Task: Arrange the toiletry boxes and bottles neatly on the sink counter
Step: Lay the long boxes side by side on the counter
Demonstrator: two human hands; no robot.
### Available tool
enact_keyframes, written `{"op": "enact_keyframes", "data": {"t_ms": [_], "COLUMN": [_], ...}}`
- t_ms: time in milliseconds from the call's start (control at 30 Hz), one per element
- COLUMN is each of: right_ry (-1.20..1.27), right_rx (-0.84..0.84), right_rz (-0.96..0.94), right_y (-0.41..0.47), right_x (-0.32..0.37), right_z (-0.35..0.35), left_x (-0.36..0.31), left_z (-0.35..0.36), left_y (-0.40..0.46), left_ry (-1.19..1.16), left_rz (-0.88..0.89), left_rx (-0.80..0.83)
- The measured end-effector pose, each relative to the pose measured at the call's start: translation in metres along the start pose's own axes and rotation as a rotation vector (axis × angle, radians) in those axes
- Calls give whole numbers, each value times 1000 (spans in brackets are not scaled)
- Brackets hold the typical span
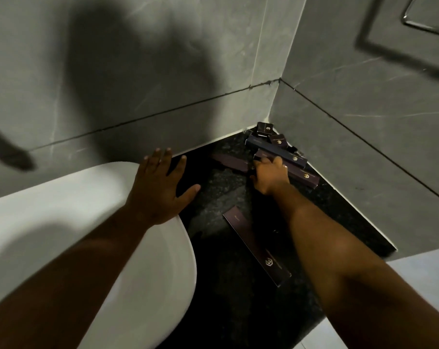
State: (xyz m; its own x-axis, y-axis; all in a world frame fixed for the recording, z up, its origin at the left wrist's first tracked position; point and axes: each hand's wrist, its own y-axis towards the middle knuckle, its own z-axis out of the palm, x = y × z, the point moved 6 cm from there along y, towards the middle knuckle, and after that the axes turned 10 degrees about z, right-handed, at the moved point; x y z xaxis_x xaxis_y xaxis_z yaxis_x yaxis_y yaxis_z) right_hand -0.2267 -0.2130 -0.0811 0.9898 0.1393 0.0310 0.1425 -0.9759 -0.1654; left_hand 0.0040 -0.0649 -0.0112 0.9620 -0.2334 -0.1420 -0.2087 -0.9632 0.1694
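Nearest the person, one long dark box (257, 245) lies flat and alone on the black speckled worktop (223, 187), angled away from the wall line and partly crossed by the right forearm. To its left the white basin (62, 210) bulges over the worktop edge; the left hand (160, 187) rests on its rim, fingers (160, 157) spread and flat, gripping nothing, likely a brace. Further in, the right hand (268, 175) reaches into the corner pile, fingers curled down over the near end of a purple box (302, 176); whether they pinch it or only press on it cannot be told, the tips are hidden. A blurred purple box (228, 162) lies just left of that hand. Beyond, a navy box (276, 149) lies across the pile, and small square boxes (265, 128) are jumbled against the grey tiled walls (364, 109). No bottles visible. Judgement: sorting has barely begun. To do this step well, lift the purple box clear rather than drag it, since the navy one seems to overlap it and could skid. Square long boxes to the wall seam, side by side, then the small ones.
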Motion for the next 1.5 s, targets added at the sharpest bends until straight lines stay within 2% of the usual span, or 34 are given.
{"op": "enact_keyframes", "data": {"t_ms": [133,300,433,533,1500], "right_ry": [79,384,374,360,417], "right_rx": [-20,-72,-204,-210,-265], "right_rz": [3,182,254,291,300], "right_y": [-21,-102,-173,-195,-199], "right_x": [-13,-69,-103,-113,-109], "right_z": [9,36,59,67,65], "left_x": [0,0,0,0,0], "left_z": [1,0,1,2,2], "left_y": [0,1,0,0,1], "left_ry": [-5,-3,12,37,40], "left_rz": [-1,7,6,22,19], "left_rx": [-4,0,1,-7,45]}}
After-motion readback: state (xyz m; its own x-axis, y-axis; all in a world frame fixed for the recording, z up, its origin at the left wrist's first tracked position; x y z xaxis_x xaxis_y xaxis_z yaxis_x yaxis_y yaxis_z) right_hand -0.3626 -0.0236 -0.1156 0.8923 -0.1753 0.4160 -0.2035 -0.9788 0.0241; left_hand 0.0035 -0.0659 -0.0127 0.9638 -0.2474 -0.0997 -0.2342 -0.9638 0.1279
